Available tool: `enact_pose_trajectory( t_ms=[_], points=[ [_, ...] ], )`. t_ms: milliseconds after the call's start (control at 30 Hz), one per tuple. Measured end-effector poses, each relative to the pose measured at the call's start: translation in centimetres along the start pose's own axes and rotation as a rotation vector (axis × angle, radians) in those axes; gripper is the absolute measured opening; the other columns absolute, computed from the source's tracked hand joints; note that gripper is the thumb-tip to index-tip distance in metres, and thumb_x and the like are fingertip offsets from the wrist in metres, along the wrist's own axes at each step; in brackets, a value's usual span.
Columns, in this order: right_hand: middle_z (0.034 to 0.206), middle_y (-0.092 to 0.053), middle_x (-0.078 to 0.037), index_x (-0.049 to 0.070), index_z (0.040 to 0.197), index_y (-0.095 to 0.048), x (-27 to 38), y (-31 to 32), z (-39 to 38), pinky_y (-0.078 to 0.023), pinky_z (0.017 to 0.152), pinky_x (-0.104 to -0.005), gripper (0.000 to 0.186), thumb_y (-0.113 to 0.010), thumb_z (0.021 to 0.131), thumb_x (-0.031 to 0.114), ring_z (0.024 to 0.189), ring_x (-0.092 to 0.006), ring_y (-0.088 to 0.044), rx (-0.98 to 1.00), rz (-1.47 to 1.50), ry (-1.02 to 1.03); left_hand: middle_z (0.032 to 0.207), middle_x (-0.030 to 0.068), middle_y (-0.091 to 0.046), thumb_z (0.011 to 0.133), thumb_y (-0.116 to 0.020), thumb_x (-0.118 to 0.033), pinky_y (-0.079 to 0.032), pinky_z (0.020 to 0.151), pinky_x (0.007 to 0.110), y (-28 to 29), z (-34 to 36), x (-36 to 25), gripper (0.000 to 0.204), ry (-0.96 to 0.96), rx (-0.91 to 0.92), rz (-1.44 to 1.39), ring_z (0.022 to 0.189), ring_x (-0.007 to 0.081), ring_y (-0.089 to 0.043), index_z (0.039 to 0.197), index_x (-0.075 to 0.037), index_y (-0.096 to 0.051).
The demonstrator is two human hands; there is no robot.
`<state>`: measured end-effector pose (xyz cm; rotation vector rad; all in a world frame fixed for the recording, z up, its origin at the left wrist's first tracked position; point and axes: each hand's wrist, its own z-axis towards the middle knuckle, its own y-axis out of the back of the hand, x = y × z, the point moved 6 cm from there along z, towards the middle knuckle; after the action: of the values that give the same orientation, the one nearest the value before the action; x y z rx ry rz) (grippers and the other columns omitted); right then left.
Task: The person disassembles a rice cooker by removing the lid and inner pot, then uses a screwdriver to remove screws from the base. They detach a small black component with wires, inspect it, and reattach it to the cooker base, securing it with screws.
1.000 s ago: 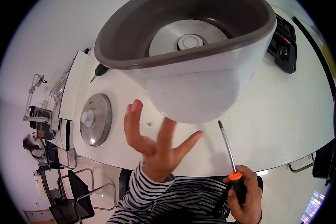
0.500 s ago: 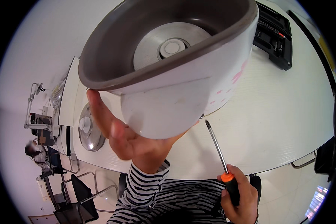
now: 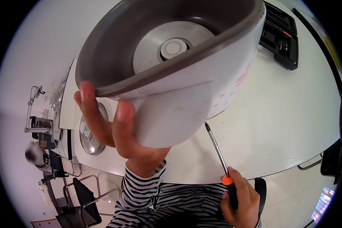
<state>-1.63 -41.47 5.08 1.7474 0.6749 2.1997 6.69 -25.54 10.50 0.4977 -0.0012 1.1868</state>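
Rice cooker body [image 3: 201, 74]: filled the upper middle of the view above the white table [image 3: 269, 129]; appeared tilted, mouth upward; could not tell resting from being held up.
Shell [image 3: 235, 68]: looked glossy white, with pink petal marks [image 3: 242, 79] scattered down the right-hand side and a smooth, rounded bulge [image 3: 174, 117] toward the wearer.
Inner well [image 3: 110, 49]: looked brown-grey, edged by a thick rim [image 3: 167, 72] of like colour.
Heating plate [image 3: 146, 49]: showed round and silvery at the bottom, with a pale button [image 3: 173, 47] at its centre.
Left hand [image 3: 129, 142]: reached under the bulge, fingers [image 3: 124, 114] spread apart and bent upward, one overlapping the rim, thumb hidden; could not tell a grip from a touch.
Right hand [image 3: 247, 201]: gripped the Phillips screwdriver [image 3: 220, 159], fingers closed around its black-and-orange handle.
Screwdriver tip [image 3: 207, 126]: pointed up toward the cooker's lower edge, just beside it in view; could not tell contact from a gap.
Lid [image 3: 90, 141]: lay at left, partly behind the left hand.
Tool case [image 3: 288, 60]: lay open at right, black.
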Motion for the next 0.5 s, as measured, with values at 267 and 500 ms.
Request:
enact_pose_trajectory(
  t_ms=[267,500],
  points=[
    [0.095,-0.053,-0.021,-0.003,0.113,-0.041,0.20,-0.40,-0.03,-0.044,0.062,-0.0307,0.049,-0.048,0.065,-0.006,0.073,-0.0300,-0.055,-0.008,0.007,-0.016,0.125,0.0221,-0.017,0.032,-0.074,-0.056,-0.038,0.087,0.049,-0.08,-0.12,0.11,0.117,-0.033,0.080,0.115,0.113,0.0386,-0.025,0.122,-0.013,-0.013],
    [0.095,-0.053,-0.021,-0.004,0.113,-0.041,0.49,-0.42,-0.04,-0.044,0.066,-0.0309,0.049,-0.048,0.064,-0.006,0.077,-0.0307,-0.055,-0.004,0.028,-0.039,0.125,0.0232,-0.021,0.033,-0.072,-0.060,-0.036,0.087,0.050,0.33,-0.14,0.46,0.113,-0.068,0.073,0.104,0.114,0.0388,-0.025,0.119,-0.009,-0.018]
  ],
)
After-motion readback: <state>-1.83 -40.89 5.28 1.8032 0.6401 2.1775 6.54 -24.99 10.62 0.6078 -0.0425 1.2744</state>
